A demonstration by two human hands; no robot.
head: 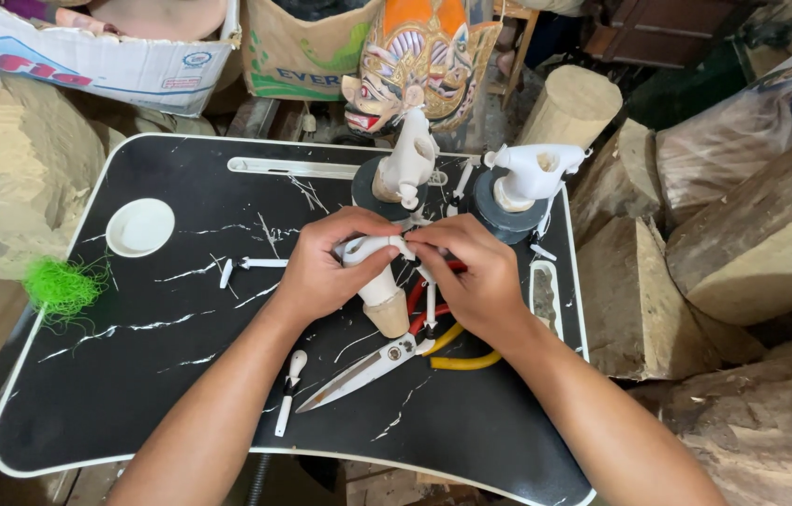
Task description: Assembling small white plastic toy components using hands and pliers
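- Head view: a pale carved wooden figure (379, 281) sits in the middle of the black marbled tray table (134, 375), held between both hands, its wide cone base pointing toward the person.
- The left hand (321, 272) wraps the upper body of the figure, fingers curled shut around it and thumb on top.
- The right hand (471, 276) is pinched closed on the figure's thin curved top piece; its fingertips (419, 245) meet the left thumb there. Whether it also holds a small tool cannot be told.
- To do this well, a judgement: the left hand should hold the body firm while the right works with light pressure, since the thin piece looks easy to snap.
- Just below the hands lie scissors (363, 370) with yellow handles and a red-handled tool (424, 300), partly hidden.
- Behind stand two more pale figures (405, 164) on dark round stands.
- A white round dish (140, 227) sits at the left; green fibre (63, 286) lies at the edge.
- Wood blocks (752, 234) surround the table.
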